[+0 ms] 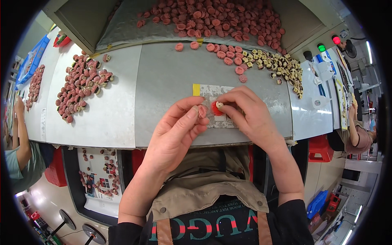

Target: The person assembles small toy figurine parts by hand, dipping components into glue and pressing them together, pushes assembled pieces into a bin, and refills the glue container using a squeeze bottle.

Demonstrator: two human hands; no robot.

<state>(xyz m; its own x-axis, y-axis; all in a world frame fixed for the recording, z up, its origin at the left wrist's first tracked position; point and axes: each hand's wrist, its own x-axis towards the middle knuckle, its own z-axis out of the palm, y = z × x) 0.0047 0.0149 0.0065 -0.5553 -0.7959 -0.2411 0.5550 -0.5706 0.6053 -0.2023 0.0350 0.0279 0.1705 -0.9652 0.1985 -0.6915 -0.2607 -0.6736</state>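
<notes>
I see a red cap [216, 108] pinched in my right hand [249, 118], low over the grey table [171, 81], a small pale piece [220, 105] against it. My left hand [177, 130] pinches a pink cap [202, 111] just beside it. To seat the pale piece well, I'd judge it best to steady both hands and press squarely. Pink caps [212, 18] heap ahead; pale pieces [281, 65] lie to the right. My fingers hide how the parts meet, and the taped patch [208, 90] beneath is hard to read.
</notes>
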